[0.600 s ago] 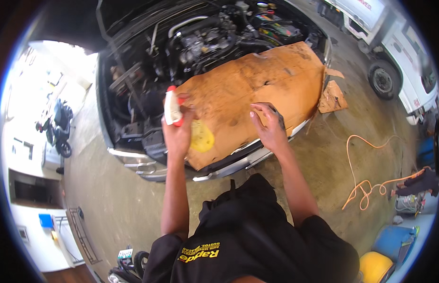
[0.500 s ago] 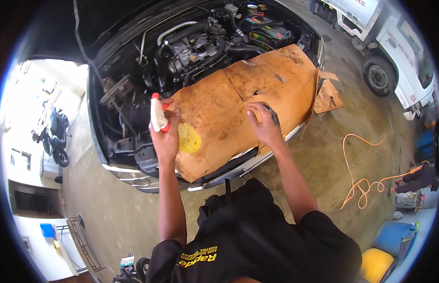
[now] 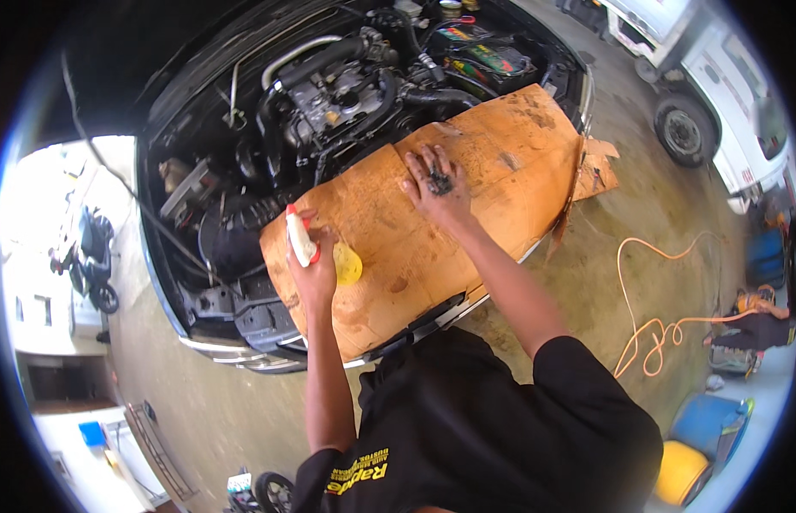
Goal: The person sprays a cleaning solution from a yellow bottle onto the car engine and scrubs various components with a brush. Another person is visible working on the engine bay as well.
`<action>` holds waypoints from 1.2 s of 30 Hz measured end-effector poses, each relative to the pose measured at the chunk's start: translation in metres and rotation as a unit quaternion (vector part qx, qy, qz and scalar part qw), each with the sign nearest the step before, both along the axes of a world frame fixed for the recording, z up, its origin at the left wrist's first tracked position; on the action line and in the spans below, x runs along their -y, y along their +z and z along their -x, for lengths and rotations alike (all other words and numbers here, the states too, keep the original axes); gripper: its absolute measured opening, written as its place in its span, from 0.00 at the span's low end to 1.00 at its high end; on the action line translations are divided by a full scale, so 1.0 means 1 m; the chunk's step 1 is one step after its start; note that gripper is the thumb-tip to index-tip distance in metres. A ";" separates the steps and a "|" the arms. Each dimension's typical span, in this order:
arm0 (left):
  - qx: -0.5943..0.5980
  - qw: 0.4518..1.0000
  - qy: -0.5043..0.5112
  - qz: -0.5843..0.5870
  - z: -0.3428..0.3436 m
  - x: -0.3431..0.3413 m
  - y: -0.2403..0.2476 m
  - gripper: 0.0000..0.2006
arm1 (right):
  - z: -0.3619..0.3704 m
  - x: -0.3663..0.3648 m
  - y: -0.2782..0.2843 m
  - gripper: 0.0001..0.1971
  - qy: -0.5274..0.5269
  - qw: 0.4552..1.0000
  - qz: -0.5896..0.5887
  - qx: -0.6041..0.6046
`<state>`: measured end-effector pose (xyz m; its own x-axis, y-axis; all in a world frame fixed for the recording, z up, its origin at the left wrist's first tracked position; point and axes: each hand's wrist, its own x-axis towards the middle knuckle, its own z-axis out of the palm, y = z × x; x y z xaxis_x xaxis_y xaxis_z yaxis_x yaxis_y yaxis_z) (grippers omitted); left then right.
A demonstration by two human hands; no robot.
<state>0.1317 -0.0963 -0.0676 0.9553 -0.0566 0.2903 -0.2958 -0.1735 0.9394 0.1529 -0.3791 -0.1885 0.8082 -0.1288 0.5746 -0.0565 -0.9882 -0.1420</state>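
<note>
A: What has just changed over the cardboard (image 3: 494,190)?

B: The right hand (image 3: 441,199) has moved from near the cardboard's front edge toward its engine side, with fingers now spread wide; whether the palm presses down, I cannot tell

A: Is it holding anything?

B: A dark patch (image 3: 439,181) shows on it, though I cannot tell whether that is grime or an object

A: And the spray bottle (image 3: 348,266)?

B: Still gripped in the left hand (image 3: 316,270), above the cardboard's left part. I'd judge the sheet, rather than the engine (image 3: 336,101) just beyond the cardboard, is what the free hand is at now
</note>
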 end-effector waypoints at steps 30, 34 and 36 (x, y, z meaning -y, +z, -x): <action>0.002 0.991 -0.123 0.060 0.098 0.064 -0.010 0.27 | 0.880 0.020 -0.312 0.12 -0.604 0.592 -0.261 -0.465; -0.011 0.977 -0.214 -0.008 0.149 0.140 -0.002 0.24 | 0.944 -0.079 -0.341 0.10 -0.386 0.498 -0.246 -0.737; -0.037 0.967 -0.254 0.009 0.175 0.201 -0.005 0.24 | 0.961 -0.090 -0.341 0.09 -0.341 0.529 -0.213 -0.747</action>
